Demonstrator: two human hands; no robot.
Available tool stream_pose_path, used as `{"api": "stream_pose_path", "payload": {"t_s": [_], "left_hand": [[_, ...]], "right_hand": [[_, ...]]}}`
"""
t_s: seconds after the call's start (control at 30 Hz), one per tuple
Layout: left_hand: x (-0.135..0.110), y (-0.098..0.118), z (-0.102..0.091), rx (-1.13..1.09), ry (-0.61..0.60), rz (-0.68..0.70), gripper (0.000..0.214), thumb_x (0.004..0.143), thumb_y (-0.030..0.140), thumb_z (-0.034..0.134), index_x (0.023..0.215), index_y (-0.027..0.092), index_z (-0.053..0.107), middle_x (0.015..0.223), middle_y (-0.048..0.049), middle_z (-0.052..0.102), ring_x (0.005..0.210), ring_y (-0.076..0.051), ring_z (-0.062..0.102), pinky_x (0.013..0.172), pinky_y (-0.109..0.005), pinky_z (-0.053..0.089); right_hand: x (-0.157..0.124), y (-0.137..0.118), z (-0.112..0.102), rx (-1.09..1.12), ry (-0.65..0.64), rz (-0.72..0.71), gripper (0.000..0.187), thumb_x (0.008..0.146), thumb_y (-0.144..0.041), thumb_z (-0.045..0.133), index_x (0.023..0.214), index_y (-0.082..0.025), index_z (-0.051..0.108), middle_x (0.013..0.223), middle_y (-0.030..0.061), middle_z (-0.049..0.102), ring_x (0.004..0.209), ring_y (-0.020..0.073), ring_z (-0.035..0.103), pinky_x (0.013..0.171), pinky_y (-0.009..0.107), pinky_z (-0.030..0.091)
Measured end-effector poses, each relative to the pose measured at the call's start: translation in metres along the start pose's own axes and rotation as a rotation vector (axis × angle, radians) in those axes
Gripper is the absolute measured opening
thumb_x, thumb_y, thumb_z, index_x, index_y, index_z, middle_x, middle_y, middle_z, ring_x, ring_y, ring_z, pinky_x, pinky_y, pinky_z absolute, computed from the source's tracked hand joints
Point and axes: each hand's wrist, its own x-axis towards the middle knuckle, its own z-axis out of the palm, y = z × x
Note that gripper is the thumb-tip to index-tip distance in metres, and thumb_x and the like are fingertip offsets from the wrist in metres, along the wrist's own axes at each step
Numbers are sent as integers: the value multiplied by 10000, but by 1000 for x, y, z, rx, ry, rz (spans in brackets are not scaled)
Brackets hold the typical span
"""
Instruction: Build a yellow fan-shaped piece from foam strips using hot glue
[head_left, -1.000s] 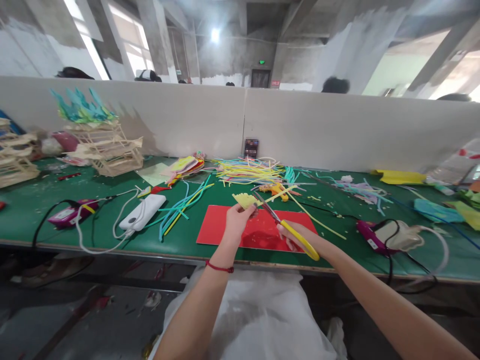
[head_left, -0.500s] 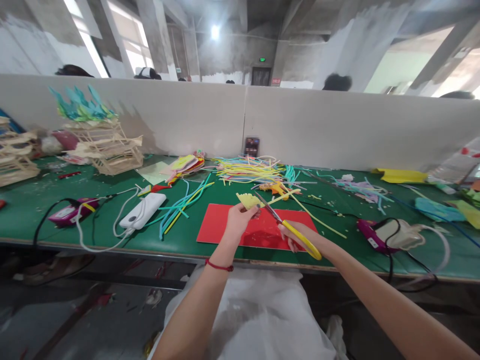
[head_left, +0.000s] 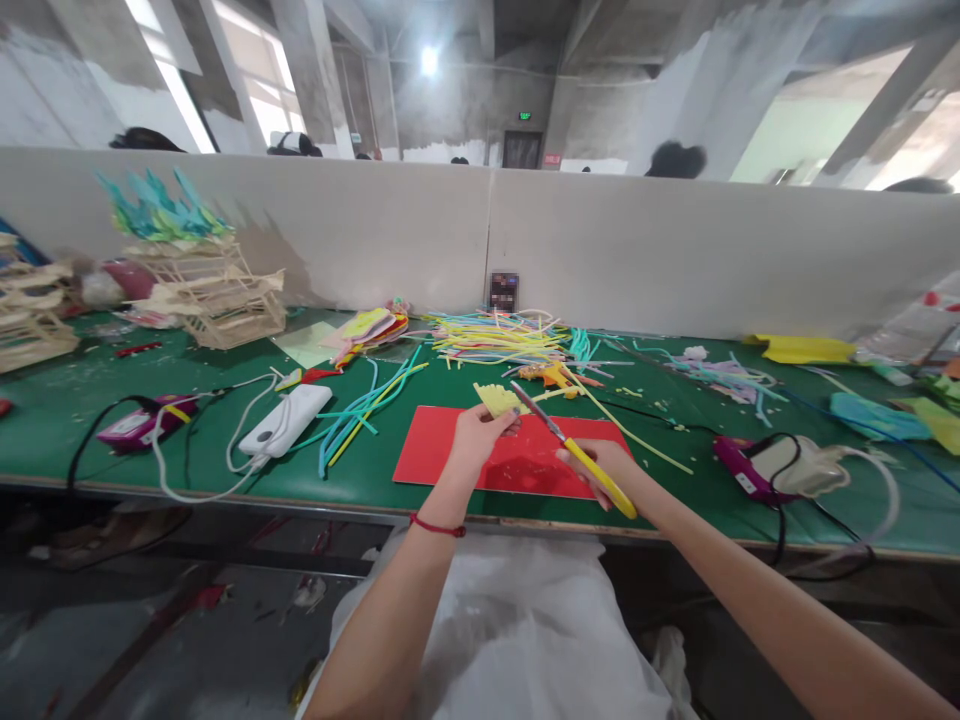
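My left hand (head_left: 480,436) pinches a pale yellow piece (head_left: 495,399) with a ridged, fan-like shape above a red board (head_left: 429,446). In my right hand (head_left: 609,462) is a pair of scissors (head_left: 544,417) with yellow handles. Their blades look closed, and the tips point up and left, close to my left fingertips. A short pale yellow strip (head_left: 559,393) shows just beyond the blades, near an orange piece (head_left: 553,375). Whether that strip still joins the piece in my left hand, I cannot tell. Small yellow scraps are scattered on the red board.
Coloured strips (head_left: 499,342) are heaped at the back of the green table (head_left: 675,480). A white power bank (head_left: 286,420) with cables lies left, and purple devices (head_left: 146,425) sit at both sides. A stick-built model (head_left: 232,300) stands back left. A white partition (head_left: 360,230) runs behind.
The scissor blades have closed and drawn slightly down from the yellow piece. The strip beyond them sits lower and looks shorter. My left hand has barely moved.
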Motion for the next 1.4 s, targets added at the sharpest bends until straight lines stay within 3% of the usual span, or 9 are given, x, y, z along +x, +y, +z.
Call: {"api": "stream_pose_path", "payload": {"t_s": [0.1,0.2,0.33,0.47,0.63,0.73,0.83,1.13,1.4], "left_hand": [[1,-3,-1,8,-7,-17,176,554,193,805,662,109,694,559,-34,673,555,-153,639,654,-298,563],[4,-8,-2,-2,-4,-14,197,560,204,811,693,109,701,591,-46,686,584,-166,654,685,-324,569],[10,-16,-5,-34,9,-12,248,563,236,823,740,107,707,632,-65,698,641,-193,676,723,-359,571],[12,-17,-10,-52,10,-28,268,571,257,825,752,99,707,637,-73,698,643,-198,680,729,-370,571],[7,-14,-7,-65,8,-56,262,544,266,838,678,100,687,574,-51,676,533,-144,642,640,-297,568],[3,-14,-1,-69,-14,-70,269,513,259,848,649,100,679,530,-37,658,491,-124,619,560,-246,542],[-1,-13,2,-61,-41,-59,278,500,270,851,637,102,677,514,-31,650,480,-126,612,554,-250,540],[-3,-16,1,-54,-75,-55,263,552,313,827,651,119,679,531,-31,654,507,-136,623,578,-253,546],[2,-12,-12,-67,54,134,289,625,357,765,798,138,692,886,-75,718,788,-173,665,703,-262,548]], "right_hand": [[7,3,-6,-28,64,-5,410,725,-613,558,667,-216,477,458,-74,439,297,109,447,317,241,302],[21,6,-15,-260,153,-123,414,694,-620,597,655,-218,509,486,-46,490,423,135,505,429,254,357],[46,11,-24,-634,273,-210,334,723,-542,619,737,-208,613,778,54,667,720,200,610,600,266,405],[68,14,-30,-767,282,-228,259,738,-411,646,871,-193,691,925,96,671,853,222,622,719,278,436],[64,-10,-27,-459,385,-434,205,791,-343,597,881,-197,708,1007,94,676,971,238,609,879,342,445],[48,-36,-11,-108,215,-469,314,808,-459,550,892,-197,701,922,65,703,871,215,638,810,338,482],[36,-50,7,47,102,-461,316,732,-459,627,872,-184,689,905,60,708,835,207,645,771,329,495],[35,-45,16,231,157,-377,338,638,-492,678,735,-168,658,681,29,667,628,163,603,684,326,493],[33,-42,10,161,168,-335,338,638,-498,662,729,-172,655,613,14,639,605,159,588,683,322,477]]}}
